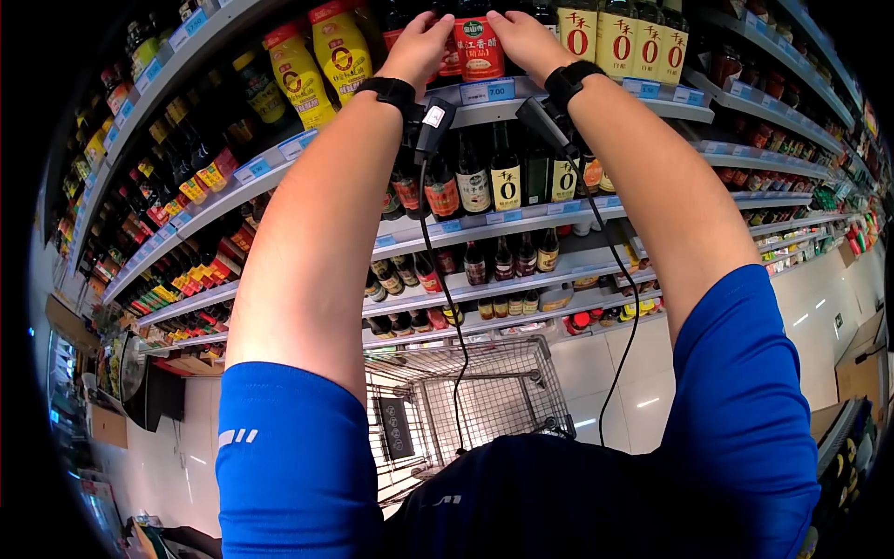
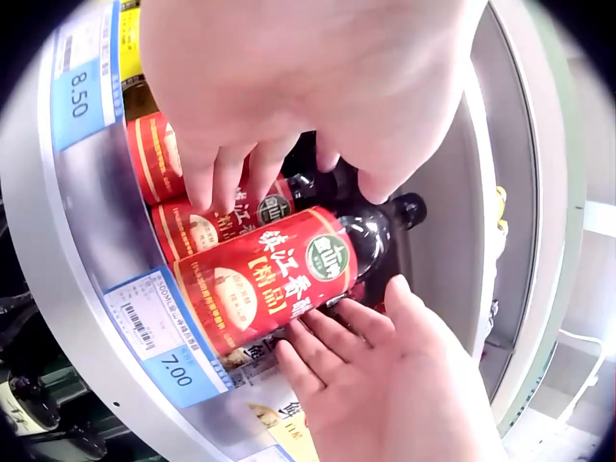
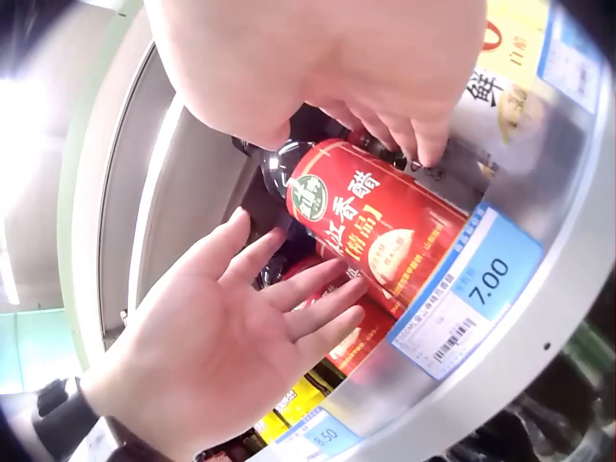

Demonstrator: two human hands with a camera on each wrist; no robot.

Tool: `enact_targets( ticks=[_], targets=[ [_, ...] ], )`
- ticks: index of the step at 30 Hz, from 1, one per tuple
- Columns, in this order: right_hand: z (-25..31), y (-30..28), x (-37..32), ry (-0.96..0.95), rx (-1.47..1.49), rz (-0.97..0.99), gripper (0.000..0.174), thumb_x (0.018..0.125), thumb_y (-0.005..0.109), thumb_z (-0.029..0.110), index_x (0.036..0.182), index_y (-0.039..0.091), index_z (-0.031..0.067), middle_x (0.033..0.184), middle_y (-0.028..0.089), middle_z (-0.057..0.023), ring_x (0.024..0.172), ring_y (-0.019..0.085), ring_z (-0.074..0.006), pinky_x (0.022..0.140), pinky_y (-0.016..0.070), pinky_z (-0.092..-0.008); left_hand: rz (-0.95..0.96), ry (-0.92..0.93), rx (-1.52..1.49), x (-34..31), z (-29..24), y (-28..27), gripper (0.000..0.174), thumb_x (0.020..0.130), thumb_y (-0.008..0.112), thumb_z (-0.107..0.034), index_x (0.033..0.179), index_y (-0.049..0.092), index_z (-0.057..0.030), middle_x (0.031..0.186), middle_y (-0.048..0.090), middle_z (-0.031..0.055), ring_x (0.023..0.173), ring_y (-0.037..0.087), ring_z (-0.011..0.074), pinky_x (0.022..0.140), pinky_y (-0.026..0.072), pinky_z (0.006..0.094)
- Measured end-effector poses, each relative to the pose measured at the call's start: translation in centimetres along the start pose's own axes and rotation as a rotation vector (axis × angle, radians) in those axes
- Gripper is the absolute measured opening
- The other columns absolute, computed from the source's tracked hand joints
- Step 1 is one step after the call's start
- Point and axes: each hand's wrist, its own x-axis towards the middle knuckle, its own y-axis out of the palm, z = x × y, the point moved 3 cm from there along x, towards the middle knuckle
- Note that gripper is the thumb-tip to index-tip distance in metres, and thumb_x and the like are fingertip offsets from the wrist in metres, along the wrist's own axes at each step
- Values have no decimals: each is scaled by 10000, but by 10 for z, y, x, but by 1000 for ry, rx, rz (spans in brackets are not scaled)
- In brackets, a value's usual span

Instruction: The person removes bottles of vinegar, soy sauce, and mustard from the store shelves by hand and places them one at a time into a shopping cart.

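Note:
A dark vinegar bottle (image 2: 279,279) with a red label stands at the front of a shelf, behind a 7.00 price tag. To its left in the head view is my left hand (image 1: 421,48), fingers extended in front of more red-labelled bottles (image 2: 188,226). On the other side, my right hand (image 1: 529,45) reaches in with its fingertips close beside the bottle. Neither hand is wrapped round it; the bottle's label lies between the two hands in the right wrist view, and its dark neck points toward the shelf's back.
Yellow-labelled bottles (image 1: 340,47) stand to the left, and cream-labelled bottles (image 1: 619,39) to the right. The shelf edge (image 1: 559,110) curves below the hands, with lower shelves of bottles beneath. A wire shopping cart (image 1: 484,401) is below. Cables (image 1: 436,252) hang from both wrist cameras.

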Motion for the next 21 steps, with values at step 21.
enact_targets(
  ticks=[21],
  targets=[
    [28, -1, -19, -136, 635, 229, 238, 1026, 471, 198, 1156, 556, 17, 1029, 642, -49, 938, 588, -118, 834, 495, -282, -47, 77, 79, -18, -52, 17, 259, 982, 573, -226, 1176, 574, -53, 873, 614, -10, 718, 539, 67, 613, 462, 221]
  ],
)
